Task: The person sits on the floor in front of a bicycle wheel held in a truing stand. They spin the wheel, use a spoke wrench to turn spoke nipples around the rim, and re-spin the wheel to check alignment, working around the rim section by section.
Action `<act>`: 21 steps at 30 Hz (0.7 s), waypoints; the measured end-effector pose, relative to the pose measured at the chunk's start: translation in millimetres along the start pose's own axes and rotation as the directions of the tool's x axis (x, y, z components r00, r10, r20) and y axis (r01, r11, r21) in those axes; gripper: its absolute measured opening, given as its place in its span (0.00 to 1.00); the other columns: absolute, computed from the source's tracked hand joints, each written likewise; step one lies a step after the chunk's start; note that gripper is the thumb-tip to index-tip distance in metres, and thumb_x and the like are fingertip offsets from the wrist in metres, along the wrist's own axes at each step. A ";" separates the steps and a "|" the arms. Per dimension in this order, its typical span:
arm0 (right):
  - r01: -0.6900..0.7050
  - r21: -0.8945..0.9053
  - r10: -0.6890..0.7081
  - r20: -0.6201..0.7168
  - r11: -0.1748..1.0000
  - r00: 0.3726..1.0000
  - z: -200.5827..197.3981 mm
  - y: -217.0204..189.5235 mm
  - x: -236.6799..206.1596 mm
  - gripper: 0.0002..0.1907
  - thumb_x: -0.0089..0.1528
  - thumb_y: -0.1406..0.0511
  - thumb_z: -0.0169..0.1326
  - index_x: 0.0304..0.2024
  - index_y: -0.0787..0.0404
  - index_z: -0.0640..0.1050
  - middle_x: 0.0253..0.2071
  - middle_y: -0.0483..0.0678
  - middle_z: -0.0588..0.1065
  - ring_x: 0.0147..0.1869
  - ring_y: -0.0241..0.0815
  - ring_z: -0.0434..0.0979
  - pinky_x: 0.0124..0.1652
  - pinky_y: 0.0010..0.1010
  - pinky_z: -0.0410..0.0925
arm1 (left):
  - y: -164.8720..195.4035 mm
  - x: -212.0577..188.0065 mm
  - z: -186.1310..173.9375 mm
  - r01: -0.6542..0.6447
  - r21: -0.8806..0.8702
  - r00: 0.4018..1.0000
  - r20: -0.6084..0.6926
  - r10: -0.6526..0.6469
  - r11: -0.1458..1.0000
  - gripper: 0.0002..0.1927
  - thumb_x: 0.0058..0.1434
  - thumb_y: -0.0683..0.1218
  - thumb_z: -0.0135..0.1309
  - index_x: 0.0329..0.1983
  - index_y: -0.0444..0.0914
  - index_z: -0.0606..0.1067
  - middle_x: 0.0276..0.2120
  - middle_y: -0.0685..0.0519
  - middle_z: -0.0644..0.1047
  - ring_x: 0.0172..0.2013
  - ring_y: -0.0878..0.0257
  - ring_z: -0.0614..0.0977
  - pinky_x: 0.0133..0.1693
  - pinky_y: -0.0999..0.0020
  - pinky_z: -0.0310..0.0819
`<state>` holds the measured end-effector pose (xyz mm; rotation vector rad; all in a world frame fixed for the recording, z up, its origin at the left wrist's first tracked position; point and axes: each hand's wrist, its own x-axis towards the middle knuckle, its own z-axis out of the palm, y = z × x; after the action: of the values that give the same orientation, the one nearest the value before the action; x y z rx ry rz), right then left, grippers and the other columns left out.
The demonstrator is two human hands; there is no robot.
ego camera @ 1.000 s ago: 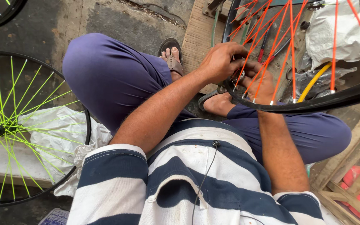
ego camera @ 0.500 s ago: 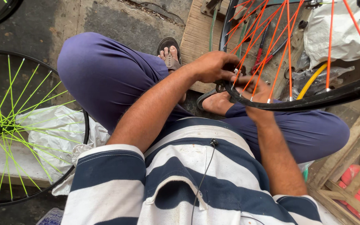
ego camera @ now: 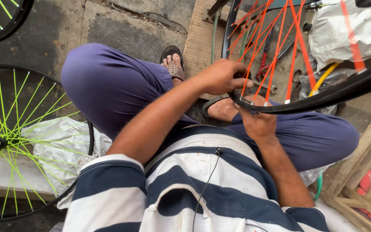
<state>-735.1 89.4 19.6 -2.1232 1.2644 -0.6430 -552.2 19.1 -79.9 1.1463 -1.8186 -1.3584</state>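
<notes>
A black bicycle wheel rim [ego camera: 323, 96] with orange-red spokes [ego camera: 275, 56] hangs over my lap at the upper right. My left hand [ego camera: 222, 77] is closed at the rim's inner edge, fingers pinched around something small among the spokes; what it is I cannot tell. My right hand [ego camera: 258, 122] sits under the rim's lower edge and grips it from below. My legs, in purple trousers [ego camera: 108, 86], are crossed beneath the wheel, with sandalled feet [ego camera: 173, 62] showing.
A second black wheel with neon-green spokes [ego camera: 18, 141] stands at the left over white plastic sheeting [ego camera: 61, 146]. A wooden board [ego camera: 200, 38] with hand tools [ego camera: 275, 88] lies ahead. A white sack [ego camera: 353, 30] is at top right, a wooden crate [ego camera: 366, 172] at right.
The orange-spoked wheel has shifted a little relative to my hands. My left hand stays pinched at the rim; my right hand keeps hold beneath it.
</notes>
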 end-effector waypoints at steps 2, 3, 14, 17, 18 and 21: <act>0.007 0.016 -0.007 0.001 1.000 1.000 -10.3 -4.2 -4.0 0.06 0.67 0.68 0.63 0.44 0.64 0.80 0.41 0.51 0.80 0.45 0.48 0.82 0.46 0.35 0.73 | -6.9 -4.0 -12.3 0.102 -0.514 0.962 0.269 0.047 0.851 0.28 0.62 0.60 0.62 0.59 0.41 0.74 0.43 0.43 0.81 0.41 0.43 0.83 0.43 0.57 0.79; -0.014 0.031 0.014 0.002 0.999 1.000 -13.5 -4.4 -5.0 0.06 0.67 0.68 0.63 0.43 0.64 0.80 0.40 0.51 0.80 0.44 0.48 0.82 0.45 0.35 0.73 | -8.3 -5.0 -17.0 0.202 -0.707 0.919 0.377 0.118 0.678 0.31 0.62 0.59 0.62 0.63 0.41 0.71 0.46 0.43 0.81 0.41 0.42 0.83 0.43 0.59 0.80; -0.126 0.032 0.124 0.060 0.992 0.991 3.6 24.4 -3.5 0.07 0.65 0.68 0.62 0.44 0.65 0.81 0.37 0.50 0.80 0.41 0.42 0.81 0.42 0.33 0.72 | 27.8 4.2 13.2 0.192 0.235 0.963 -0.232 -0.137 0.953 0.24 0.50 0.58 0.67 0.42 0.38 0.76 0.33 0.45 0.81 0.39 0.43 0.83 0.40 0.47 0.75; -0.282 0.189 0.260 0.134 0.941 0.956 -4.2 37.6 6.9 0.08 0.65 0.69 0.61 0.46 0.66 0.78 0.39 0.48 0.81 0.43 0.37 0.81 0.44 0.30 0.74 | 16.2 7.1 11.3 0.093 0.203 0.966 -0.257 -0.039 0.975 0.24 0.53 0.60 0.65 0.43 0.39 0.76 0.33 0.43 0.81 0.38 0.41 0.82 0.38 0.45 0.74; -0.284 0.249 0.277 0.063 0.926 0.959 -4.3 41.7 11.0 0.10 0.65 0.70 0.62 0.47 0.67 0.76 0.42 0.48 0.80 0.46 0.36 0.81 0.46 0.29 0.74 | 10.7 9.2 9.2 0.046 0.179 0.965 -0.261 0.003 0.983 0.25 0.54 0.61 0.65 0.43 0.39 0.76 0.33 0.43 0.81 0.38 0.40 0.82 0.37 0.44 0.74; -0.328 0.408 0.319 0.092 0.852 0.943 3.5 52.2 27.4 0.16 0.65 0.70 0.62 0.52 0.68 0.74 0.45 0.48 0.79 0.49 0.36 0.81 0.49 0.27 0.75 | -7.1 17.5 -0.4 0.278 0.017 0.943 -0.197 -0.269 0.960 0.14 0.68 0.57 0.54 0.43 0.44 0.80 0.37 0.44 0.82 0.42 0.44 0.83 0.44 0.49 0.77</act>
<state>-753.0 45.7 -15.9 -1.5195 1.2976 -0.6694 -557.9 2.6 -87.1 1.5459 -1.6019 -1.3077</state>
